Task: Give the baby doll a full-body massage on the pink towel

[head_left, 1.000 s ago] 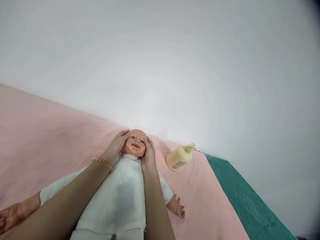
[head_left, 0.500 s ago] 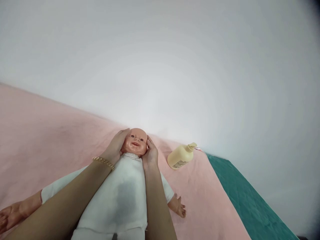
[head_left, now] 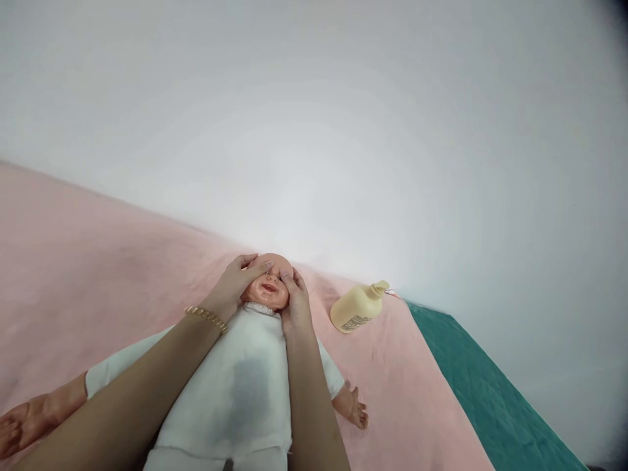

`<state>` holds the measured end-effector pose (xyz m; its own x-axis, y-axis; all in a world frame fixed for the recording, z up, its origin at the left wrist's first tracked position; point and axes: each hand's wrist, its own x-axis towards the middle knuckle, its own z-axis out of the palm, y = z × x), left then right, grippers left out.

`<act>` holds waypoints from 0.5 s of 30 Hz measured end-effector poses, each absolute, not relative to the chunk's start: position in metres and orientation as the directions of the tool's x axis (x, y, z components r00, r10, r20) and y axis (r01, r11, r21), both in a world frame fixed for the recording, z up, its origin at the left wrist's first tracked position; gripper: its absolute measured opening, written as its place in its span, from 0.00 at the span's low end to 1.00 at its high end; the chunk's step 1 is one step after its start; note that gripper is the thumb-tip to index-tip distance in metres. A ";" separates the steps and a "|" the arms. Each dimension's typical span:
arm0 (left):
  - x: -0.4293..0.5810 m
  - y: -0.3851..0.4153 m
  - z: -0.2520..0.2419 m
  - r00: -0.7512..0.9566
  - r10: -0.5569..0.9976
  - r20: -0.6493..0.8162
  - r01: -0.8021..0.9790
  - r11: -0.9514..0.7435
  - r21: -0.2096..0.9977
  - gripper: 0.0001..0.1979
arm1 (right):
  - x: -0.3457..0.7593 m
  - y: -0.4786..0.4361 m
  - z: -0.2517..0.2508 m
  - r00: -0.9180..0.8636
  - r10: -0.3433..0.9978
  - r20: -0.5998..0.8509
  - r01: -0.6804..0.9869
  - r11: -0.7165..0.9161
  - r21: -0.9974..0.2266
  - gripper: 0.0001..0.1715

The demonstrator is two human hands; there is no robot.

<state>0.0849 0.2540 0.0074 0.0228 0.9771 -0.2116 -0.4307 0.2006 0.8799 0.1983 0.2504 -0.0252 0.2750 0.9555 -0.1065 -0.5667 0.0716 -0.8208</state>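
Observation:
A baby doll (head_left: 230,386) with a cloth body in white lies on its back, arms spread to both sides. My left hand (head_left: 237,280) cups one side of its head, the thumb laid across the brow and eye. On the other side my right hand (head_left: 297,299) curves around the cheek and temple, its thumb at the other eye. Both eyes are mostly covered by the thumbs; the doll's mouth (head_left: 269,288) and chin show between my hands. Fingertips behind the head are partly hidden. A beaded bracelet (head_left: 206,318) circles my left wrist.
A pale yellow pump bottle (head_left: 356,307) stands to the right of the doll's head. Beneath everything spreads a pink cloth (head_left: 412,386), with a green surface (head_left: 490,386) beyond its right edge. A white wall (head_left: 314,131) rises behind.
Both thumbs have moved inward from the sides of the doll's head onto its brow and eyes. The hands still cup the head. The view has shifted very slightly.

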 end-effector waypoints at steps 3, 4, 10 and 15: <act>0.083 0.255 0.008 0.037 0.972 -0.230 -0.389 0.226 0.893 0.26 | 0.200 0.253 -0.031 0.285 0.952 -0.108 -0.543 0.068 -0.837 0.27; 0.083 0.255 0.008 0.035 0.971 -0.235 -0.386 0.230 0.894 0.25 | 0.200 0.254 -0.032 0.284 0.953 -0.108 -0.533 0.064 -0.844 0.28; 0.087 0.259 0.004 -0.007 0.970 -0.242 -0.415 0.217 0.884 0.21 | 0.199 0.255 -0.031 0.317 0.943 -0.103 -0.504 0.075 -0.861 0.20; 0.088 0.259 0.004 -0.009 0.970 -0.241 -0.447 0.212 0.869 0.14 | 0.200 0.255 -0.032 0.276 0.959 -0.062 -0.517 0.094 -0.851 0.16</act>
<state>0.0883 0.2588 0.0044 -0.0093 0.9704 -0.2414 -0.4473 0.2119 0.8689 0.1997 0.2552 -0.0323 0.2758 0.9592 -0.0615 -0.5173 0.0942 -0.8506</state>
